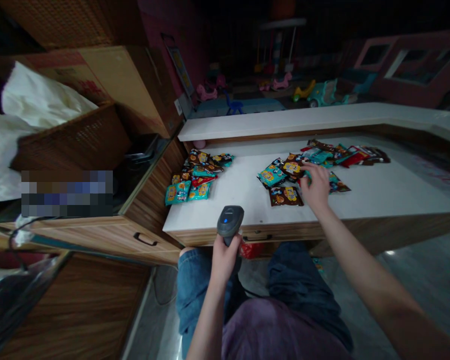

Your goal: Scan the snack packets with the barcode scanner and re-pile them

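My left hand [226,252] is wrapped round the handle of a grey barcode scanner [230,219], which shows a small blue light. The scanner is upright just in front of the counter edge. Over the counter, my right hand [315,186] is open, thumb and fingers apart, at the right edge of a brown snack packet [293,166]. Whether the fingertips touch that packet, I cannot tell. Beside it lie a teal snack packet [272,173] and another brown packet [285,196]. A heap of teal, brown and red packets [199,175] lies to the left, with more packets [354,156] behind my right hand.
The white counter [240,195] has a raised ledge [285,120] at its back and drawers below. On the left stand a wicker basket [75,137] with white bags and a cardboard box [131,85]. My knees are under the counter; children's ride-on toys [322,95] stand beyond.
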Demonstrator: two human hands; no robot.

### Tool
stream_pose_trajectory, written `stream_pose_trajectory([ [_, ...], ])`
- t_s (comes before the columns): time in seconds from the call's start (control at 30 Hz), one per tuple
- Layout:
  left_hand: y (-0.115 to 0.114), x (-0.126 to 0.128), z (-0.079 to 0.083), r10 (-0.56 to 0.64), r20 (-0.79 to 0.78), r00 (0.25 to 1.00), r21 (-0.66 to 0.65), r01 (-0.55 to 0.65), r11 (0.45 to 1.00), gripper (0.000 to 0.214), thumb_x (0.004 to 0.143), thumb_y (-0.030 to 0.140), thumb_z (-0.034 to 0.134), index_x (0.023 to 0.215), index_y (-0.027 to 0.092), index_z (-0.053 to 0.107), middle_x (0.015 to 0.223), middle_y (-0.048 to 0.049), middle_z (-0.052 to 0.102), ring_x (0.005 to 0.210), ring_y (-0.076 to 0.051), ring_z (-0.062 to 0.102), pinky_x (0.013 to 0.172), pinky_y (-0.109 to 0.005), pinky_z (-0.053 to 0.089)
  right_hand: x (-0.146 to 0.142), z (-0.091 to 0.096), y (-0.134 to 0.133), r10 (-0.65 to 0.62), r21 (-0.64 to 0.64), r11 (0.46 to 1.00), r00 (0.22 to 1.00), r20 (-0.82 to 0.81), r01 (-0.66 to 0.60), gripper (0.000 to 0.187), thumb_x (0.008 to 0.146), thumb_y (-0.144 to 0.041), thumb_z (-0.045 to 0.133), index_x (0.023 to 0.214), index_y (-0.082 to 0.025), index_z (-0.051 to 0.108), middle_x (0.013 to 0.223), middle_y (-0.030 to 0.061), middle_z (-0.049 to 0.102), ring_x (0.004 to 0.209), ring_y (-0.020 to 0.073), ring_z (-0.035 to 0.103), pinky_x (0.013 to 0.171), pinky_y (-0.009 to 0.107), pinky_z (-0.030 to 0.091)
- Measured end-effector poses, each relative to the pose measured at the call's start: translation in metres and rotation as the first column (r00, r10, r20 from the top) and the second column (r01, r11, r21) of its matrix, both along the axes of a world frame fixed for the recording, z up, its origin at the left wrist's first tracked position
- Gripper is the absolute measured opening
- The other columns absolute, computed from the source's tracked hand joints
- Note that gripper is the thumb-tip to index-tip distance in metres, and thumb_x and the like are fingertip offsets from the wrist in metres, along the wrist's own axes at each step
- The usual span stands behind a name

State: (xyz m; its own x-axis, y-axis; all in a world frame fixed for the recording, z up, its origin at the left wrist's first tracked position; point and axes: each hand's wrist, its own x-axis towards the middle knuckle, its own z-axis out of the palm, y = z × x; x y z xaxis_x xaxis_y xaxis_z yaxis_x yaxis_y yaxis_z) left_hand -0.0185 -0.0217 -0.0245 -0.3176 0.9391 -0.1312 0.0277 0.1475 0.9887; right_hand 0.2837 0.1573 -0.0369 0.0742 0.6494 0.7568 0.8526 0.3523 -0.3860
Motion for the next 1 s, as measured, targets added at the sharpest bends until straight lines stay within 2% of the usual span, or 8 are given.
stream_pose_trajectory([
  [0.1, 0.001, -0.002, -0.002, -0.002, -0.006, 1.0, -0.008, 0.002, 1.0, 0.033, 0.072, 0.047, 0.078, 0.081, 0.017, 0.068, 0.055, 0.0008, 0.061, 0.052, -0.016, 0.059, 0.055, -0.027, 0.046, -0.065, 0.011, 0.011, 0.259, -0.08, 0.963, 0.965, 0.032, -0.256, 0.032, 0.094, -0.017, 0.049, 0.119, -0.02, 0.069, 0.128, 0.0128, 0.071, 0.124, 0.0297, 0.06, 0.113, 0.047, 0.044],
  [0.2, 0.0, -0.006, -0.005, -0.011, -0.011, 1.0, -0.004, 0.011, 1.0, 0.033, 0.074, 0.049, 0.077, 0.079, 0.017, 0.067, 0.055, 0.0003, 0.061, 0.051, -0.016, 0.058, 0.054, -0.027, 0.047, -0.131, 0.018, 0.041, 0.412, -0.235, 0.892, 0.908, 0.074, -0.386, 0.035, 0.096, -0.017, 0.05, 0.127, -0.019, 0.067, 0.137, 0.013, 0.067, 0.129, 0.0295, 0.057, 0.114, 0.044, 0.043],
  [0.37, -0.004, -0.011, -0.012, 0.006, 0.024, 1.0, -0.025, -0.006, 1.0, 0.036, 0.072, 0.05, 0.079, 0.077, 0.016, 0.067, 0.055, 0.0001, 0.06, 0.05, -0.015, 0.056, 0.053, -0.026, 0.046, -0.214, 0.026, 0.109, 0.445, -0.473, 0.817, 0.881, 0.157, -0.329, 0.053, 0.094, -0.014, 0.06, 0.147, -0.011, 0.056, 0.155, 0.0152, 0.055, 0.139, 0.0292, 0.048, 0.122, 0.04, 0.036],
  [0.5, -0.007, -0.016, -0.013, 0.043, 0.01, 0.999, -0.032, -0.043, 0.999, 0.035, 0.072, 0.049, 0.078, 0.079, 0.016, 0.066, 0.059, -0.0001, 0.062, 0.052, -0.014, 0.055, 0.055, -0.026, 0.046, -0.253, 0.025, 0.144, 0.415, -0.507, 0.807, 0.902, 0.123, -0.302, 0.062, 0.087, -0.006, 0.064, 0.148, -0.012, 0.056, 0.16, 0.0163, 0.051, 0.14, 0.0315, 0.047, 0.12, 0.044, 0.037],
  [0.67, -0.01, -0.024, -0.009, 0.042, -0.017, 0.999, -0.019, -0.042, 0.999, 0.032, 0.074, 0.046, 0.074, 0.077, 0.017, 0.064, 0.057, 0.0004, 0.06, 0.051, -0.013, 0.052, 0.055, -0.026, 0.046, -0.264, 0.015, 0.154, 0.378, -0.507, 0.794, 0.926, -0.021, -0.335, 0.047, 0.088, -0.001, 0.055, 0.13, -0.016, 0.07, 0.139, 0.0166, 0.069, 0.132, 0.0329, 0.054, 0.117, 0.051, 0.04],
  [0.8, -0.009, -0.027, -0.009, 0.035, 0.021, 0.999, -0.018, -0.034, 0.999, 0.032, 0.074, 0.047, 0.074, 0.075, 0.017, 0.062, 0.054, 0.0009, 0.059, 0.049, -0.012, 0.052, 0.054, -0.025, 0.045, -0.246, 0.007, 0.143, 0.349, -0.43, 0.801, 0.909, -0.228, -0.416, 0.041, 0.093, -0.01, 0.054, 0.131, -0.016, 0.068, 0.138, 0.0183, 0.069, 0.135, 0.0346, 0.053, 0.118, 0.054, 0.039],
  [0.87, -0.008, -0.025, -0.01, 0.042, 0.038, 0.998, -0.023, -0.041, 0.999, 0.034, 0.074, 0.048, 0.076, 0.077, 0.017, 0.064, 0.054, 0.0013, 0.059, 0.048, -0.012, 0.052, 0.052, -0.025, 0.045, -0.234, 0.0, 0.129, 0.347, -0.369, 0.786, 0.848, -0.401, -0.496, 0.041, 0.095, -0.018, 0.055, 0.136, -0.019, 0.062, 0.136, 0.016, 0.069, 0.132, 0.0327, 0.057, 0.116, 0.053, 0.043],
  [1.0, -0.006, -0.018, -0.009, 0.044, 0.056, 0.997, -0.007, -0.043, 0.999, 0.035, 0.072, 0.047, 0.079, 0.081, 0.016, 0.068, 0.055, 0.0013, 0.06, 0.048, -0.013, 0.054, 0.053, -0.025, 0.045, -0.205, -0.022, 0.085, 0.351, -0.247, 0.675, 0.597, -0.722, -0.696, 0.032, 0.095, -0.043, 0.062, 0.122, -0.025, 0.061, 0.11, 0.0073, 0.077, 0.102, 0.0255, 0.073, 0.093, 0.046, 0.061],
])
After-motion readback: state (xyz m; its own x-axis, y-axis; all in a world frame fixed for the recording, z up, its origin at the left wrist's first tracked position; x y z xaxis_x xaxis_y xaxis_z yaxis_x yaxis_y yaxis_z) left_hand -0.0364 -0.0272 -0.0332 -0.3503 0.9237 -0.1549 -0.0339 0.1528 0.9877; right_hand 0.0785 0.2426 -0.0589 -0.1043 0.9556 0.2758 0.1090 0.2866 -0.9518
